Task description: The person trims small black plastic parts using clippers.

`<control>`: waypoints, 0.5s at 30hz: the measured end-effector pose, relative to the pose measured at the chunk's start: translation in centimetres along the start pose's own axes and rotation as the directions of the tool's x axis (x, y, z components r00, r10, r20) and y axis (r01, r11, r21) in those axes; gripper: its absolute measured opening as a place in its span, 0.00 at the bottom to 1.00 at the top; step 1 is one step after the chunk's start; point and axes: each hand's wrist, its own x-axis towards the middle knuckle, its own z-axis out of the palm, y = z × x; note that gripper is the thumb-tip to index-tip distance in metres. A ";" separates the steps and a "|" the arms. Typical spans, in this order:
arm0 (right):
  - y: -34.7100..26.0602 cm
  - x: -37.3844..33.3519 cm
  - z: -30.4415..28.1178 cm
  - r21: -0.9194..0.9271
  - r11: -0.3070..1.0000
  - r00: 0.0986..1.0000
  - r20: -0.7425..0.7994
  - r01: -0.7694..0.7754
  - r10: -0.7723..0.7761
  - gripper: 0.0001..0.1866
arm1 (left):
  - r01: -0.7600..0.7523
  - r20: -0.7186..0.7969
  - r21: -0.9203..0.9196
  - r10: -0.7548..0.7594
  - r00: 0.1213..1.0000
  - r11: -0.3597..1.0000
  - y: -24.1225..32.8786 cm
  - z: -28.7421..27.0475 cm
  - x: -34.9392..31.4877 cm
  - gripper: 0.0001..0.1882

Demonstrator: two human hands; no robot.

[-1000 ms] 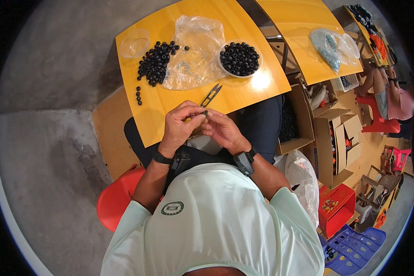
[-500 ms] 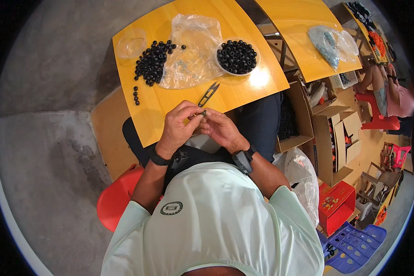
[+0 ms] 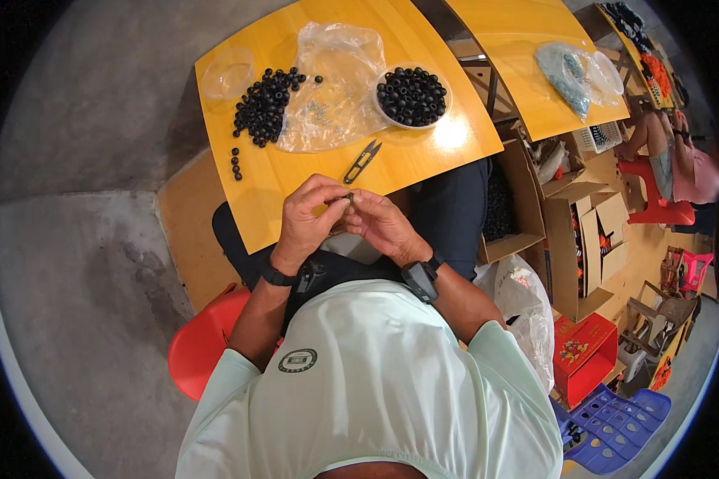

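At the table's near edge, both my hands meet fingertip to fingertip around a small dark piece [image 3: 349, 197], too small and covered to name. My left hand [image 3: 302, 219] pinches it between thumb and forefinger; my right hand [image 3: 385, 223] grips it from the other side, its other fingers curled under. Just beyond them lie dark thread snips [image 3: 361, 162], blades pointing away. A pile of round black beads [image 3: 262, 110] spreads at the left, with a few loose beads [image 3: 236, 165] in a short row nearer me. A round tub [image 3: 450, 102] full of black beads stands at the right.
A clear plastic bag [image 3: 335, 64] with tiny bits lies flat mid-table, beside a clear round lid [image 3: 225, 80]. Another yellow table [image 3: 511, 40] holds a bag of bluish pieces [image 3: 569, 76]. Cardboard boxes [image 3: 571, 271] stand right; a seated person [image 3: 687, 172] is farther off.
My fingers have shifted slightly around the small dark piece, and both hands have moved a touch to the left. The things on the table have stayed in place.
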 end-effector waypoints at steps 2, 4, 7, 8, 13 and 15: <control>0.1 0.0 0.0 -0.002 1.000 1.000 -0.010 0.005 -0.005 0.10 | -0.047 -0.013 0.049 0.048 0.999 0.998 -0.1 0.1 0.0 0.08; 0.1 0.1 0.0 0.023 1.000 1.000 -0.011 -0.005 0.005 0.10 | -0.094 -0.023 0.097 0.096 0.995 0.991 -0.3 0.2 0.0 0.08; 0.3 0.0 0.1 0.011 1.000 0.997 -0.071 0.023 -0.022 0.11 | -0.124 -0.038 0.137 0.131 0.991 0.983 -0.5 0.5 -0.1 0.08; 0.3 0.1 0.0 0.010 1.000 0.997 -0.071 0.022 -0.021 0.11 | -0.128 -0.033 0.157 0.134 0.990 0.979 -0.5 0.6 0.0 0.08; -0.4 -0.1 1.6 -0.178 0.983 0.976 -0.202 0.049 -0.085 0.11 | -0.140 -0.010 0.202 0.144 0.989 0.969 -0.6 0.5 0.3 0.08; -0.5 0.0 1.7 -0.262 0.965 0.977 -0.202 0.020 -0.075 0.11 | -0.137 0.017 0.210 0.137 0.990 0.968 -0.2 0.3 0.4 0.08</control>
